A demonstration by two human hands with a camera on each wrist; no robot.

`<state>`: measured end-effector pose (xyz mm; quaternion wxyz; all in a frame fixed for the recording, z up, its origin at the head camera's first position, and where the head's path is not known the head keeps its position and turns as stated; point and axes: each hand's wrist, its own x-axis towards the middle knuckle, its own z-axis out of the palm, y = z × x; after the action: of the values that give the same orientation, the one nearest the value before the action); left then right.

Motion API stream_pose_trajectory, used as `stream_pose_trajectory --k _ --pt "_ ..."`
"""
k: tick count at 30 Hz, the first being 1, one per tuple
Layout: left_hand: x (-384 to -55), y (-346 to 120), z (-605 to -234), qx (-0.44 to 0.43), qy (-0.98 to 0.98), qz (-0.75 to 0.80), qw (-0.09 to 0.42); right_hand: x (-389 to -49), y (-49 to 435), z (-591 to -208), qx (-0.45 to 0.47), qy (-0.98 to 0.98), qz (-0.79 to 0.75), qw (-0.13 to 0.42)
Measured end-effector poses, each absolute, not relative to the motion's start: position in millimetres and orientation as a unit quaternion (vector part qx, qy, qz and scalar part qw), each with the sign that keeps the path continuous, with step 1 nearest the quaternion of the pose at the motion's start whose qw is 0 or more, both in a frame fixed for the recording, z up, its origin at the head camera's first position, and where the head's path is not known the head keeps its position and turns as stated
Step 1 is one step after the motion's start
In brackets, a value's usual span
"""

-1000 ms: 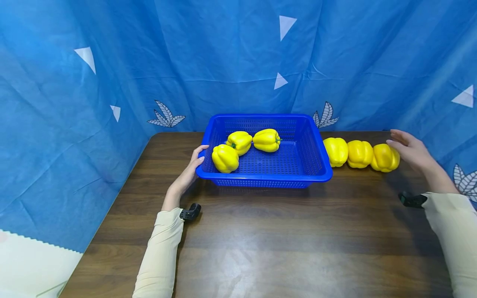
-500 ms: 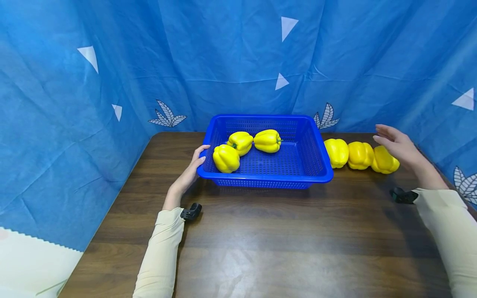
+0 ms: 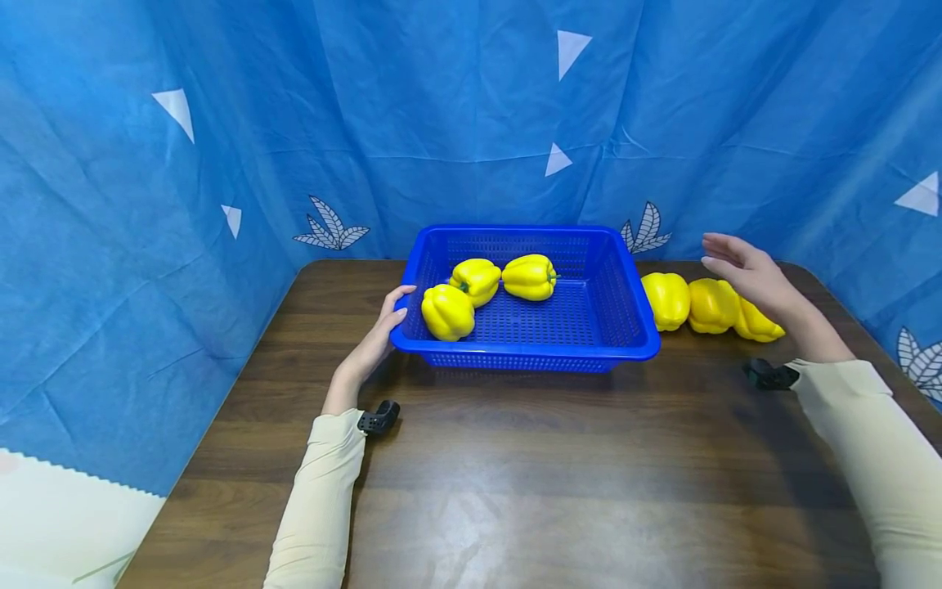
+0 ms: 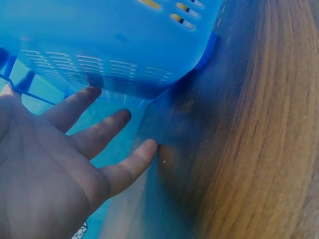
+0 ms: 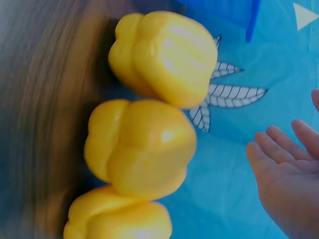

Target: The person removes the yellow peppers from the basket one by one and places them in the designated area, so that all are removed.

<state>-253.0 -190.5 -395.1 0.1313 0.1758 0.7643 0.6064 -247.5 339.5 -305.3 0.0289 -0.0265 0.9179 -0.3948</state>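
Note:
A blue perforated basket [image 3: 515, 350] stands at the back of the table, with three yellow bell peppers [image 3: 448, 313] lying inside it. My left hand [image 3: 368, 339] rests against the basket's left rim. Its visible fingers [image 4: 132, 164] are spread and fairly straight beside the outer wall in the left wrist view; the thumb is hidden there. To the basket's right, three more yellow bell peppers [image 3: 711, 307] sit in a row. My right hand [image 3: 761, 282] hovers above this row with nothing in it, and partly covers the rightmost pepper [image 3: 756, 324] in the head view.
The dark wooden table [image 3: 559, 474] extends in front of the basket. A blue curtain [image 3: 471, 106] with white triangles and leaf prints hangs close behind it and along the sides. A black wrist camera [image 3: 379, 417] is strapped to my left wrist.
My right hand has moved left, from beyond the right end of the pepper row to above its right part. The left hand, the basket and the peppers stay in place.

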Motion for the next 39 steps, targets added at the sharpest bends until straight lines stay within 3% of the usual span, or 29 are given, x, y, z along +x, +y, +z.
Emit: stream_pose_trajectory --k 25,39 --pt "-253 -191 -395 0.178 0.758 0.613 0.133 -265 280 -274 -0.096 0.91 -0.403 0.026" --pt "-254 -191 -396 0.174 0.766 0.605 0.131 -286 248 -269 -0.132 0.905 -0.399 0.062"
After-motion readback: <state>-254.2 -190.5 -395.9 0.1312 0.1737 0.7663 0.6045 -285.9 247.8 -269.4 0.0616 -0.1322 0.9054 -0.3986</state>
